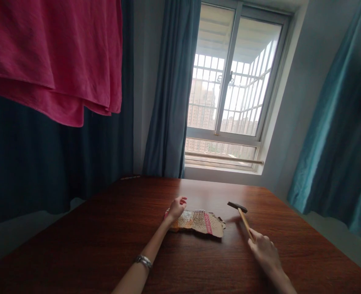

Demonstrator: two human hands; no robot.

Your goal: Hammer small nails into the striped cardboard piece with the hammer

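My right hand (264, 252) grips the wooden handle of a small hammer (241, 214), whose dark head is raised a little above the table. A flat patterned board (200, 223) lies on the brown wooden table (107, 245), with a row of thin nails (199, 214) standing up in it. My left hand (177, 207) rests at the board's left end with its fingers curled; I cannot make out anything in them. A metal bracelet (143, 261) circles my left wrist.
A window (229, 90) with a barred grille faces me beyond the table's far edge. Blue curtains (171, 90) hang on both sides. A pink cloth (54, 57) hangs at the upper left.
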